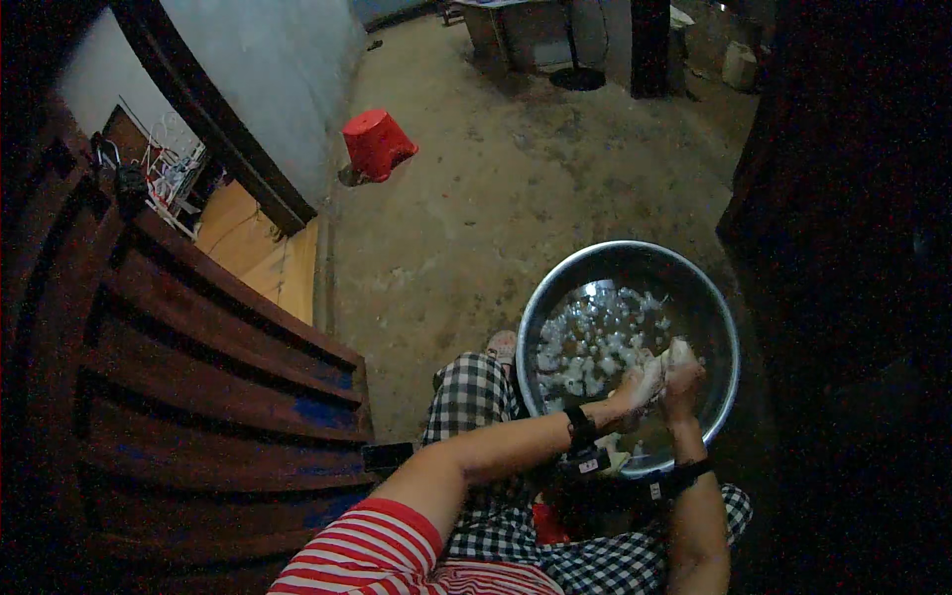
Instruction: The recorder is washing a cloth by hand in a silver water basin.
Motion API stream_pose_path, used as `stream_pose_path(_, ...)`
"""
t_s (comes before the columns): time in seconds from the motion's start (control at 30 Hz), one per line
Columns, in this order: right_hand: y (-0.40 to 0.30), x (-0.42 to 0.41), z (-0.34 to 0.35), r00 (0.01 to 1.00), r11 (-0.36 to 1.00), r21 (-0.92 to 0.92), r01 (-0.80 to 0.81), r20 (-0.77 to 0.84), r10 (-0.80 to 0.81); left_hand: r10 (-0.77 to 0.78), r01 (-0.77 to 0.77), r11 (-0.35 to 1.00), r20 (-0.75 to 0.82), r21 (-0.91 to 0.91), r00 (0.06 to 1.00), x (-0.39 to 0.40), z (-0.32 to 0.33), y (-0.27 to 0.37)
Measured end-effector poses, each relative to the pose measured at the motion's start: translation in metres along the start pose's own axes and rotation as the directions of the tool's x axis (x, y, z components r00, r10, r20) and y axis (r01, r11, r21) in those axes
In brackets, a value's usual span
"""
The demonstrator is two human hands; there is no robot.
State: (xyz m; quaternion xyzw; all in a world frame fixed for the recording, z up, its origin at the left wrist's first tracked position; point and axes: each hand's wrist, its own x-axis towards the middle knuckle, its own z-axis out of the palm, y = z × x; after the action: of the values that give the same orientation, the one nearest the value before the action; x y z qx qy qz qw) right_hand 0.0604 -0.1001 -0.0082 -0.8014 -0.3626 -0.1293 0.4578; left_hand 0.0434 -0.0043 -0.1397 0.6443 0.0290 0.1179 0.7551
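A large round metal basin (534, 312) stands before me, with soapy water and white suds (587, 349) in it. My left hand (632, 390) and my right hand (682, 387) are close together over its near right part. Between them both grip a wet, whitish cloth (678, 352), bunched up and partly hidden by the fingers. Foam or pale fabric covers part of my left hand, and I cannot tell which. A pale yellowish piece of cloth (616, 455) shows at the basin's near edge, partly behind a wrist device.
An upturned red bucket (378, 141) sits on the concrete floor (461, 230) near the wall. To my left is a dark wooden door (223, 416) beside a doorway. A round black stand base (578, 78) lies farther off. The right side is very dark.
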Motion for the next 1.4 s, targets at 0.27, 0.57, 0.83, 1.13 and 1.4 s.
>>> stream_pose_path(0.27,-0.010,-0.019,0.012,1.000,1.000,0.005,-0.010,0.019,0.010,-0.323,0.313,0.933,-0.031,-0.177,0.946,-0.003,-0.005,0.013)
stream_pose_path(0.57,-0.009,-0.032,0.010,0.999,0.998,-0.044,-0.035,0.024,0.036,-0.421,0.423,0.906,0.058,-0.030,0.905,0.009,-0.011,0.040)
stream_pose_path(0.83,-0.023,-0.032,0.019,0.999,0.999,-0.019,-0.030,0.023,0.031,-0.323,0.321,0.946,-0.101,-0.030,0.941,0.009,-0.016,0.047)
stream_pose_path(1.13,-0.007,-0.024,0.006,0.998,0.998,-0.024,-0.054,0.011,0.054,-0.231,0.217,0.961,-0.068,-0.170,0.971,0.001,0.001,0.061)
stream_pose_path(1.4,-0.002,-0.010,-0.010,0.996,0.996,0.020,-0.084,0.016,0.084,-0.064,0.071,0.987,-0.047,0.147,0.997,0.002,0.000,0.013)
